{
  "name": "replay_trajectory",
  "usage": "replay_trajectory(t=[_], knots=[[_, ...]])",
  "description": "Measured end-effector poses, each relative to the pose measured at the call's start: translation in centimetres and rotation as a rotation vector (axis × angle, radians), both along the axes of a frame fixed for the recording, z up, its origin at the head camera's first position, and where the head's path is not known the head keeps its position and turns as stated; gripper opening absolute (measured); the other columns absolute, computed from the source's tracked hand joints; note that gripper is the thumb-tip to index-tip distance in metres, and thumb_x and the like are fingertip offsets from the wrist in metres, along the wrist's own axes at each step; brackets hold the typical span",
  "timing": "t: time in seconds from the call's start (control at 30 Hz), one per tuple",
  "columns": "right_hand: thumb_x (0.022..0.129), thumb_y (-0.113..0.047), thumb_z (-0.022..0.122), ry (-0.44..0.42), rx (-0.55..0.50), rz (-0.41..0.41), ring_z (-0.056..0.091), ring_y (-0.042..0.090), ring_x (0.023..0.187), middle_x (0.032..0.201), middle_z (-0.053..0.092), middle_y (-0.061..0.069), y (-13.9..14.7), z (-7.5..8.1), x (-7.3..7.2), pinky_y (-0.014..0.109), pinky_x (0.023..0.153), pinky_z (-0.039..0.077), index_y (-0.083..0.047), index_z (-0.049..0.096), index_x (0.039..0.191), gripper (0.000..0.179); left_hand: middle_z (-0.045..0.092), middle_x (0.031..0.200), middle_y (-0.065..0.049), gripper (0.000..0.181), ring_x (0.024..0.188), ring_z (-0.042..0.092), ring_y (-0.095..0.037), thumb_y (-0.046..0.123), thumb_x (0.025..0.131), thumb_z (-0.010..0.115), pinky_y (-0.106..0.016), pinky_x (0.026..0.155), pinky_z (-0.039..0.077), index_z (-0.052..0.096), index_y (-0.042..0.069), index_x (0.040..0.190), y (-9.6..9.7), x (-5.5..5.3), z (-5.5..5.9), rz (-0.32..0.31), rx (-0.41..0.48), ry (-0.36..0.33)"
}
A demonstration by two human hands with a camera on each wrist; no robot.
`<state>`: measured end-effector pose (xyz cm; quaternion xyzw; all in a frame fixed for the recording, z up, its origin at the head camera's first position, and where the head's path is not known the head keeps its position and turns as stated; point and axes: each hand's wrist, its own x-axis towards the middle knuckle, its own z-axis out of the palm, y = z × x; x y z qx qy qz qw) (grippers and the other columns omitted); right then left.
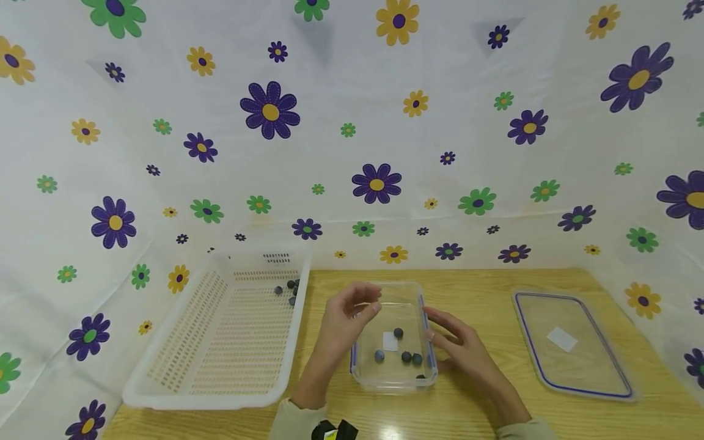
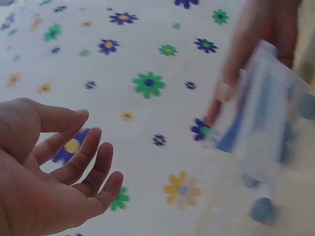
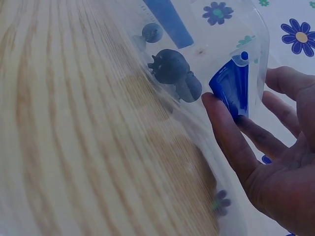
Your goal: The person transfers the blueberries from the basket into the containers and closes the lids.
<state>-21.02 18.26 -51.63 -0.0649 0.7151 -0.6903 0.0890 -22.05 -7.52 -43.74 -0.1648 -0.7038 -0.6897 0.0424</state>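
A wooden table [image 1: 473, 281] bears everything. Largest on it is the white slatted basket [image 1: 236, 342], at nine o'clock from the clear box [image 1: 385, 384]. The lid [image 1: 583, 366], blue-edged, lies flat at three o'clock. The left hand [image 1: 340, 318] hangs over the box's ten o'clock edge, fingers loosely bent, thumb apart, holding nothing. The right hand [image 1: 464, 348] has relaxed, spread fingers touching the box's three o'clock side by a blue latch [image 3: 234, 88]. Smallest are the blueberries [image 1: 406, 357]: several on the box floor, mostly toward five o'clock, below both hands' fingers; others cluster at two o'clock inside the basket.
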Motion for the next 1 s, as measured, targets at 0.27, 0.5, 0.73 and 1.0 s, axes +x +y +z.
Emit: replay_trajectory(t=[0.27,0.5,0.73,1.0], knots=[[0.103,-0.022,0.065,0.003,0.002,-0.015,0.041,0.056,0.137,0.161,0.035,0.019,-0.1,-0.2,0.1,0.051,0.076,0.061,-0.013,0.048,0.153,0.054,0.066,0.120,-0.016,0.028,0.116,0.062,-0.037,-0.001,0.098,0.065,-0.030,0.093,0.055,0.064,0.002,0.126,-2.8,0.4,3.9,0.035,-0.018,0.034],[0.103,-0.022,0.065,-0.002,0.003,-0.001,0.043,0.055,0.136,0.162,0.035,0.019,-0.1,0.0,0.0,0.051,0.076,0.061,-0.013,0.047,0.154,0.055,0.065,0.123,-0.013,0.026,0.118,0.061,-0.030,0.006,0.101,0.064,-0.026,0.095,0.052,0.064,0.006,0.127,-7.8,-0.6,7.0,0.138,-0.119,0.051],[0.103,-0.021,0.065,-0.010,-0.014,0.003,0.044,0.055,0.135,0.162,0.034,0.020,0.2,0.0,0.0,0.052,0.076,0.061,-0.012,0.046,0.154,0.056,0.064,0.128,-0.015,0.027,0.114,0.062,-0.021,0.010,0.103,0.062,-0.023,0.092,0.052,0.062,-0.001,0.128,-12.3,-3.4,7.9,0.173,-0.213,0.028],[0.102,-0.023,0.066,-0.010,-0.006,-0.005,0.042,0.055,0.137,0.162,0.035,0.020,0.0,0.0,0.0,0.051,0.076,0.061,-0.012,0.046,0.154,0.057,0.061,0.131,-0.021,0.030,0.116,0.059,-0.027,0.013,0.104,0.060,-0.029,0.093,0.054,0.061,-0.002,0.130,-15.4,-6.6,6.0,0.218,-0.314,-0.112]])
